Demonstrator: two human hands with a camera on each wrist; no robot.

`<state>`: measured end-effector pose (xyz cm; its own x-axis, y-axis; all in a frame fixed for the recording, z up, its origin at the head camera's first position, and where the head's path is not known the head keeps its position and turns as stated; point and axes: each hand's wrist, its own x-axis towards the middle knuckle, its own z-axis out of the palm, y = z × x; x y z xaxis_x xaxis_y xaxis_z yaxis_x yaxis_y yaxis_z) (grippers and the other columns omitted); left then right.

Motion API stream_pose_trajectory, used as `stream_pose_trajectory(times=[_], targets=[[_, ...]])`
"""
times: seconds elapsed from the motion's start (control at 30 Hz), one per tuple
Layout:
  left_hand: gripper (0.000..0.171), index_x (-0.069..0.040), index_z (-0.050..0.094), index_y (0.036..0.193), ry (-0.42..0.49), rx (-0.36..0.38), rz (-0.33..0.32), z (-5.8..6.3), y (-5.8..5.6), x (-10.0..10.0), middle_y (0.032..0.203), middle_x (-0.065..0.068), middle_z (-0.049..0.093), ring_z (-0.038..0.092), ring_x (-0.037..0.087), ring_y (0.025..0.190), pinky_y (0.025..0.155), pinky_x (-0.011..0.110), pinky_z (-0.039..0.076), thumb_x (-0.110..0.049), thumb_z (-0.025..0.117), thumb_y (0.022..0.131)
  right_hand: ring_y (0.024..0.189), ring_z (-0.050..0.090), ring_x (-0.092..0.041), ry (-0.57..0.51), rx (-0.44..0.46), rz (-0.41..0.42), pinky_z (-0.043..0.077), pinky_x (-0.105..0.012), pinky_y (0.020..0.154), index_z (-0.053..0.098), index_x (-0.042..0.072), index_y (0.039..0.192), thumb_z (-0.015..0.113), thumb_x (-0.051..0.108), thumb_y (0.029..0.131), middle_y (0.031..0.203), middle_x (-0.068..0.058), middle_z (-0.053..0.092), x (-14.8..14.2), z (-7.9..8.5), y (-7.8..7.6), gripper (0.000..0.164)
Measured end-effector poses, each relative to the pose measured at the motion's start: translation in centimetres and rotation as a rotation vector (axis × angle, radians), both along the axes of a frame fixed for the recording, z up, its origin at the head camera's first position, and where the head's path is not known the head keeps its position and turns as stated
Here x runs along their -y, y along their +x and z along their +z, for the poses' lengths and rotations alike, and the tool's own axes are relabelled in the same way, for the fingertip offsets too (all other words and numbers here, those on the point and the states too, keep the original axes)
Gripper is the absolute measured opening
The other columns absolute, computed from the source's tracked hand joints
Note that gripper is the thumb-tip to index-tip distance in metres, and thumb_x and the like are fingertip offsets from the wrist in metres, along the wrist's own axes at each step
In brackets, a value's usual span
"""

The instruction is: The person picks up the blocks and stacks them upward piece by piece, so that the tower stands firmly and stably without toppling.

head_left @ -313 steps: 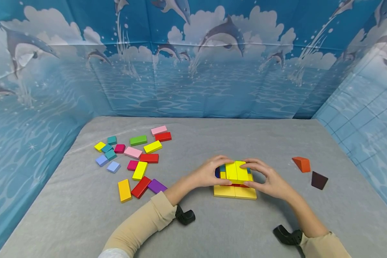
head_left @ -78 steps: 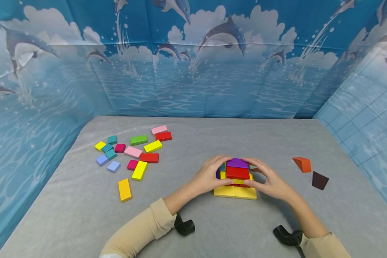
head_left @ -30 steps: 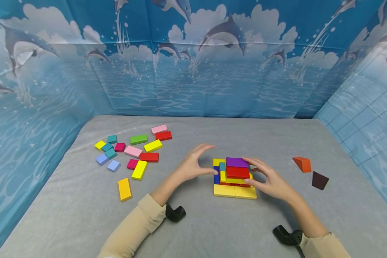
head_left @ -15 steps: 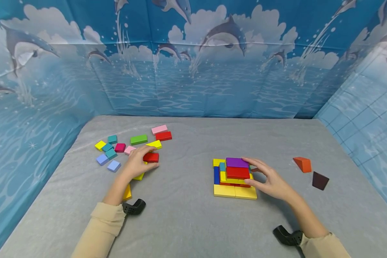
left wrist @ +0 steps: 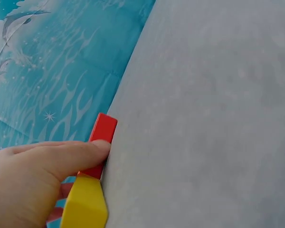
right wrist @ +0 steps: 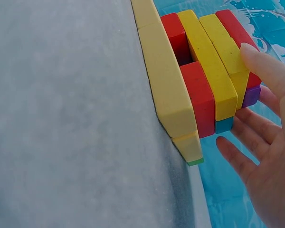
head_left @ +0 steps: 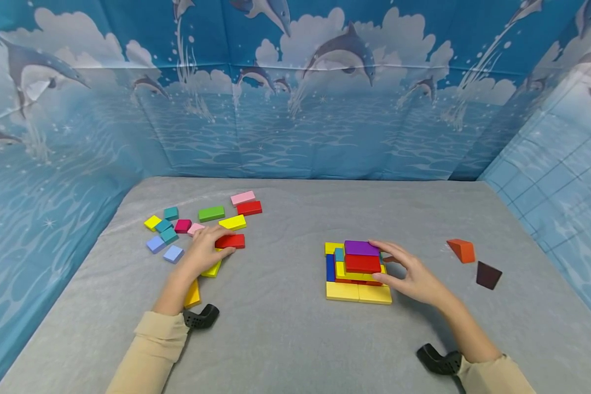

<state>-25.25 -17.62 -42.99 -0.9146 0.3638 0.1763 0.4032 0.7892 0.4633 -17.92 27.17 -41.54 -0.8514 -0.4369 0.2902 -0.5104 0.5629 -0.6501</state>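
Note:
At the left group of blocks, my left hand (head_left: 203,254) pinches a red rectangular block (head_left: 235,241) that lies on the cloth. The left wrist view shows the thumb across this red block (left wrist: 106,126), with a yellow block (left wrist: 84,204) nearer the camera. My right hand (head_left: 413,278) holds the right side of a layered block stack, thumb at its front and index finger at the upper back. A purple block (head_left: 361,248) and a red block (head_left: 362,264) top this stack. Yellow blocks (right wrist: 211,66) show beneath the thumb in the right wrist view.
Several loose blocks surround the left hand, including a green block (head_left: 212,213), a pink block (head_left: 243,197) and a pale blue block (head_left: 173,254). An orange wedge (head_left: 461,250) and a dark brown block (head_left: 488,275) lie right of the stack. A dolphin-print curtain (head_left: 295,137) stands behind.
A red and a purple block from the left group now top the stack. My left hand has left the stack, moved left and taken hold of another red block. The right hand stays put.

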Motion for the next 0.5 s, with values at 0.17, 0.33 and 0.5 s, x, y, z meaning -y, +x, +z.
stream_pose_trajectory(times=[0.17, 0.33, 0.5], targets=[[0.040, -0.006, 0.063, 0.114, 0.087, -0.064, -0.048, 0.0, -0.1, -1.4, 0.114, 0.013, 0.059, 0.048, 0.030, 0.109, 0.093, 0.047, 0.031, -0.022, 0.072, 0.078, 0.113, 0.043, -0.005, -0.002, 0.001, 0.000, 0.049, -0.037, 0.083, 0.042, 0.013, 0.136, 0.072, 0.012, 0.078, 0.133, -0.007, 0.046, 0.0, -0.1, 0.0, 0.066], [0.037, -0.006, 0.065, 0.109, 0.229, -0.151, -0.143, 1.4, 0.0, -4.8, 0.104, 0.008, 0.061, 0.054, 0.023, 0.098, 0.087, 0.045, 0.038, -0.019, 0.075, 0.076, 0.113, 0.043, -0.006, 0.002, 0.005, 0.001, 0.049, -0.037, 0.083, 0.042, 0.013, 0.136, 0.072, 0.012, 0.078, 0.133, -0.008, 0.046, -0.1, -0.1, 0.0, 0.065], [0.034, -0.007, 0.066, 0.107, 0.310, -0.196, -0.219, 2.8, 0.4, -9.8, 0.099, 0.005, 0.060, 0.052, 0.017, 0.092, 0.081, 0.040, 0.041, -0.018, 0.075, 0.076, 0.113, 0.043, -0.006, 0.006, 0.012, -0.004, 0.049, -0.039, 0.083, 0.042, 0.013, 0.137, 0.072, 0.013, 0.078, 0.134, -0.007, 0.045, 0.0, 0.0, 0.0, 0.066]])
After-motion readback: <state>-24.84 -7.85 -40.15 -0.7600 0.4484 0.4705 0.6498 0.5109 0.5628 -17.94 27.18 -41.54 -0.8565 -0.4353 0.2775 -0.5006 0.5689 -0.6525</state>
